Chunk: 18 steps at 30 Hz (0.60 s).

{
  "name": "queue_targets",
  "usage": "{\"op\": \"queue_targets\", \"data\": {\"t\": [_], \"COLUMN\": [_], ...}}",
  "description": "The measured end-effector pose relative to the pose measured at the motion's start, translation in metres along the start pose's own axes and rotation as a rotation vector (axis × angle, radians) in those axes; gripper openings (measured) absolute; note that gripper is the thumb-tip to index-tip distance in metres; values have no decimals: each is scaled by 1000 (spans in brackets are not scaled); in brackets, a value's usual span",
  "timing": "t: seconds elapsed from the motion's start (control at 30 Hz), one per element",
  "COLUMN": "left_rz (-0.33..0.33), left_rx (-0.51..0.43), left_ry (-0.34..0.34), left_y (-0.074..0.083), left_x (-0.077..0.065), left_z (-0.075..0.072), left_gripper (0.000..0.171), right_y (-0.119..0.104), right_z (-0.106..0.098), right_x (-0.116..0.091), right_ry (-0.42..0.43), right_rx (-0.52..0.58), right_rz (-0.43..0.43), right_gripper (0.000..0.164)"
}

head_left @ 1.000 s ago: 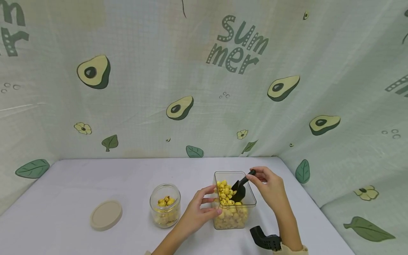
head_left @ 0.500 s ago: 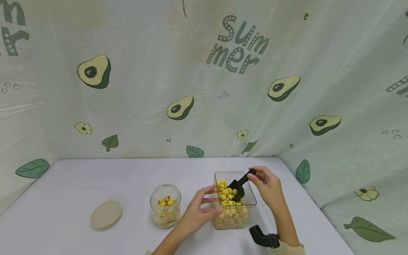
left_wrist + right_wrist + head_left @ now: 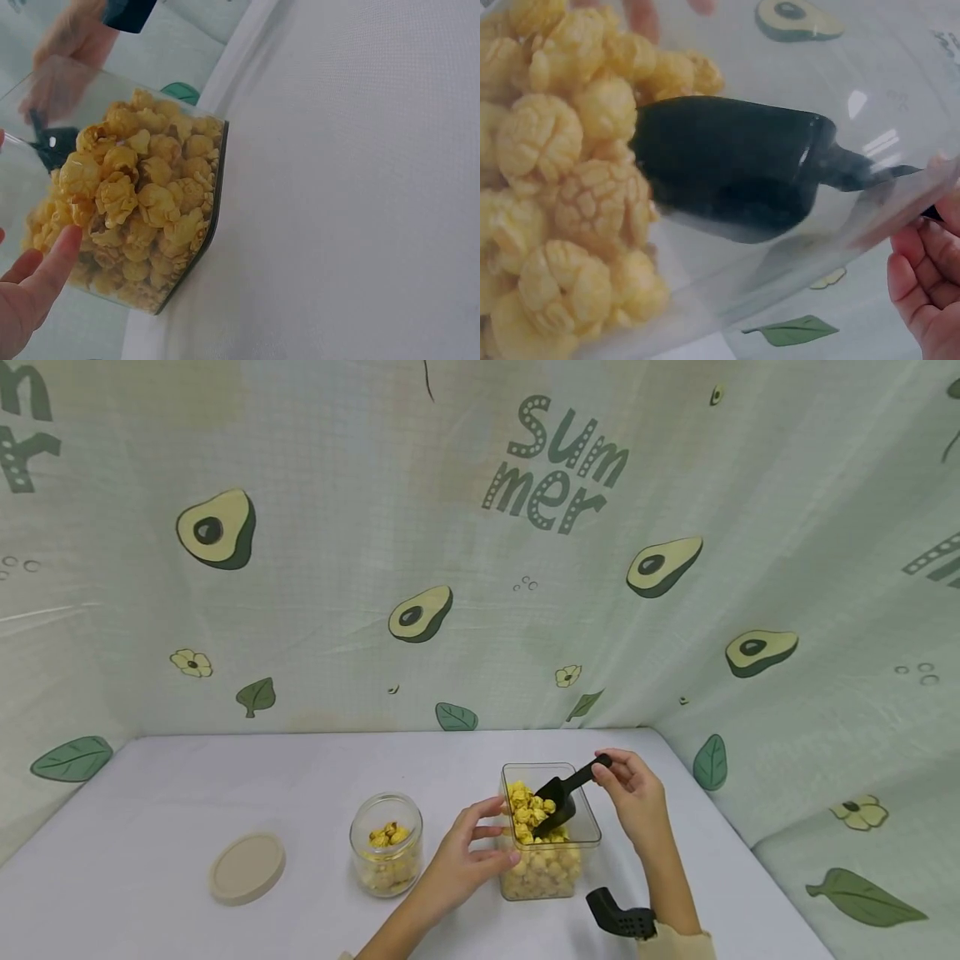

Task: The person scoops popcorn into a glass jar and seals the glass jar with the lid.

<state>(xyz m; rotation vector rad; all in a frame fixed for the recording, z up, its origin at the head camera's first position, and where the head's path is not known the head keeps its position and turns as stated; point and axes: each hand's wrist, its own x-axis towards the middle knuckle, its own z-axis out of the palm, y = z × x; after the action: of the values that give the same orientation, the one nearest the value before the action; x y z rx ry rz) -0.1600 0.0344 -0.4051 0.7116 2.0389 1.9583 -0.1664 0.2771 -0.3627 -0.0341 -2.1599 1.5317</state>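
A clear square container (image 3: 588, 827) of yellow popcorn (image 3: 570, 202) stands on the table in the head view. My right hand (image 3: 636, 797) pinches the handle end of a black scoop (image 3: 558, 802) above the container's right rim. The scoop slants down to the left, its bowl inside and its front edge among the popcorn; the right wrist view shows the bowl (image 3: 727, 165) through the clear wall. My left hand (image 3: 468, 860) rests spread fingertips against the container's left side, thumb near the front corner. In the left wrist view a fingertip (image 3: 69, 238) touches the wall.
Left of the container stands a round glass jar (image 3: 411, 860) without a lid, partly filled with popcorn. Farther left lies a round beige lid (image 3: 247, 868). A printed curtain (image 3: 322, 568) hangs behind the white table (image 3: 315, 777).
The scoop's handle has come slightly up and right with my right hand, and its bowl lies at a flatter slant among the popcorn. My left hand keeps its place on the container.
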Motion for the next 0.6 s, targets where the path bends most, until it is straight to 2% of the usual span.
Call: {"op": "queue_targets", "data": {"t": [0.1,0.2,0.27,0.33,0.4,0.5,0.6], "left_rz": [0,-6,-10,-13,-13,-14,-19], "left_rx": [-2,2,5,7,10,10,5], "left_ry": [-2,-2,-3,-4,-2,2,0], "left_y": [0,1,1,2,2,1,1], "left_x": [0,0,0,0,0,0,0], "left_z": [0,0,0,0,0,0,0], "left_gripper": [63,63,63,63,63,63,63], "right_y": [-2,-6,-7,-6,-4,0,2], "right_z": [0,2,5,7,9,11,12], "right_x": [-1,-2,-2,-1,-1,0,-1], "right_ry": [15,63,100,115,95,21,-45], "right_rx": [-67,-161,-181,-159,-94,6,62], "right_rz": [-9,-52,-87,-111,-104,-52,9], "right_gripper": [27,25,23,23,22,24,27]}}
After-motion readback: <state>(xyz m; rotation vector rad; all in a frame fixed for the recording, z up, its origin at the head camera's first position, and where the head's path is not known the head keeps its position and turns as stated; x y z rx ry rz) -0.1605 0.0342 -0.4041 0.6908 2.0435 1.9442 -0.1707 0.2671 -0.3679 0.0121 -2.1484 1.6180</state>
